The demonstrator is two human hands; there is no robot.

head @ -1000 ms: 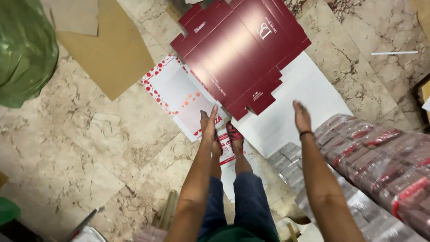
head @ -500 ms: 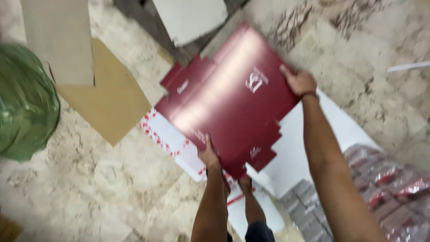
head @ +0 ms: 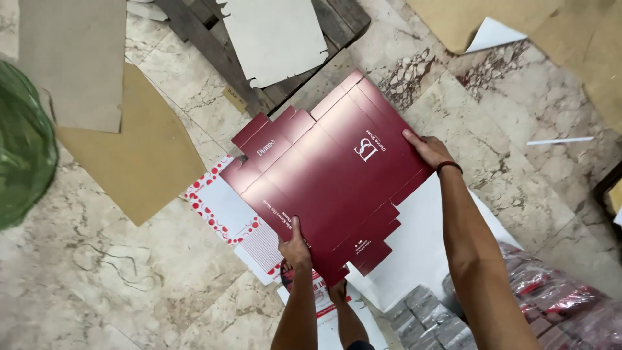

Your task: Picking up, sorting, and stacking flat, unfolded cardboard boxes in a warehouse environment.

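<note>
A flat, unfolded dark red carton blank (head: pixel 330 172) with white lettering lies tilted over the marble floor. My left hand (head: pixel 295 245) grips its near edge, thumb on top. My right hand (head: pixel 427 150), with a dark band at the wrist, holds its far right edge. Under the blank lies a white sheet with red dots (head: pixel 227 214) and a larger plain white sheet (head: pixel 427 253). My foot (head: pixel 337 293) shows just below the blank.
Brown cardboard pieces (head: pixel 139 155) lie to the left, a green plastic bag (head: pixel 23 152) at the left edge. A wooden pallet (head: pixel 214 52) bearing a grey card sheet (head: pixel 272 35) is at the top. Wrapped packs (head: pixel 551 304) and grey stacks (head: pixel 421 321) sit bottom right.
Both hands reached forward from beside my legs and took hold of the dark red blank, left on its near edge, right on its far edge. The view shifted forward.
</note>
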